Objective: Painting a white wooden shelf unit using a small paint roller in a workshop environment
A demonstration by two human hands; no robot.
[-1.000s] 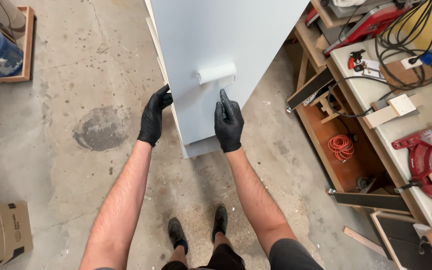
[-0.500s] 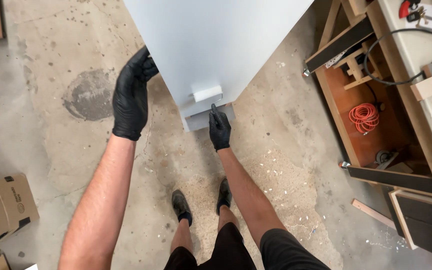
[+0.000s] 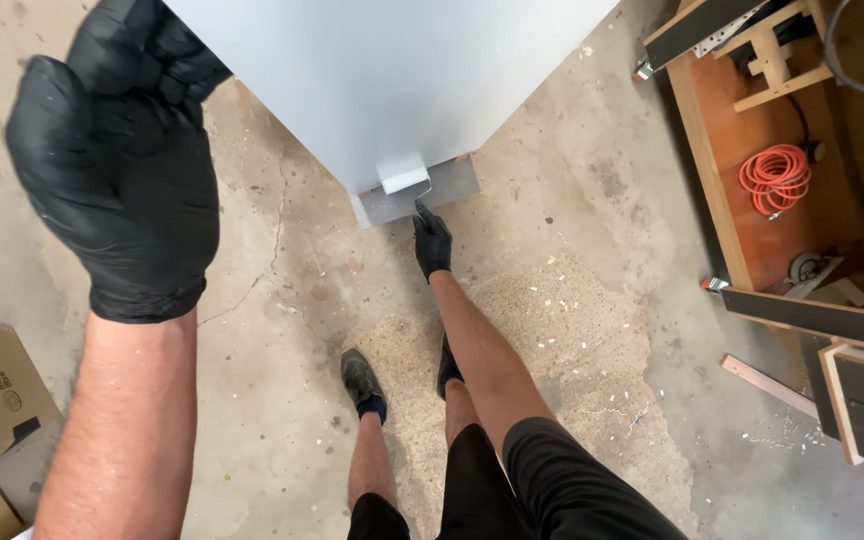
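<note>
Concrete floor [image 3: 592,300]; left hand [image 3: 122,180] risen, nearer camera

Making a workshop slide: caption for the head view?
Left hand grips pale panel's edge; right hand holds paint roller.

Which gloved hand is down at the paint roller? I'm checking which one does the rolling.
The right hand, reaching low to the small white roller at the pale panel's bottom edge. The left hand is raised near the camera, by the panel's left side.

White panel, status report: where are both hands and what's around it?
Left hand gripping the white panel at its upper left edge. Right hand low at the paint roller. Sawdust underfoot.
</note>
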